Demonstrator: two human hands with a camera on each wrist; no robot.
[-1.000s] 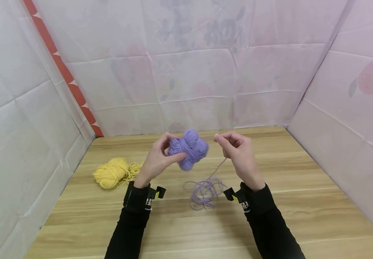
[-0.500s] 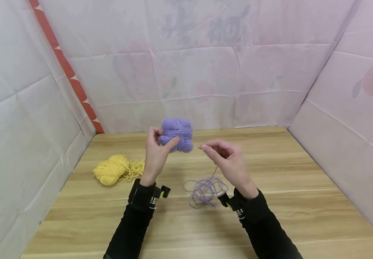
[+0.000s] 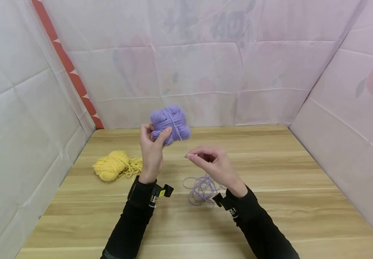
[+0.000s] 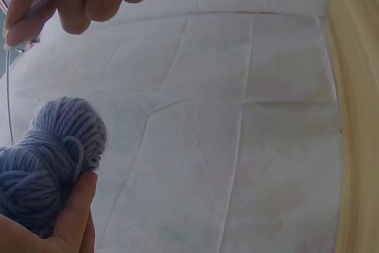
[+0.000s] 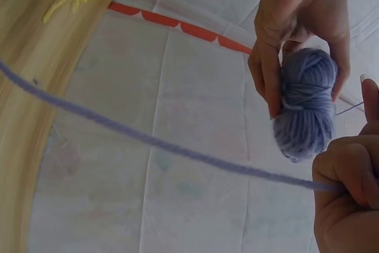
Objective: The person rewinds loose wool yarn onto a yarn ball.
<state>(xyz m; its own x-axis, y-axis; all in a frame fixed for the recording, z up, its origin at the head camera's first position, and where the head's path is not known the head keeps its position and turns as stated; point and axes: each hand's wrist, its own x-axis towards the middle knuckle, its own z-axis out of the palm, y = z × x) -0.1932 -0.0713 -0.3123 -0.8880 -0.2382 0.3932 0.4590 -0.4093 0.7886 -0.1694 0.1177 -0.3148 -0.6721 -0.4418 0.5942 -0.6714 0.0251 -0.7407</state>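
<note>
Your left hand [image 3: 151, 153] grips the ball of purple yarn [image 3: 173, 120] at its near left side, the thumb across the face turned toward you and the fingers behind. The ball juts up and to the right out of that grip, held above the table [image 3: 108, 230].

Your right hand [image 3: 214, 163] pinches the purple strand [image 5: 177, 149] between thumb and fingertip with no gap beyond the yarn itself, and its other fingers curl in toward the palm. That pinch sits below and to the right of the ball, apart from it, and a short straight length of strand runs from it to the ball. On the other side, the strand leaves your curled fingers and leads away; loose purple loops [image 3: 202, 190] lie on the table beneath your right hand, partly covered by it.

Left of your left grip, the yellow yarn ball [image 3: 111, 165] rests on the table, with loose yellow strands [image 3: 134, 167] reaching from it toward your left wrist. Beyond both hands stands a pale sheet [image 3: 202, 72] with creases.
</note>
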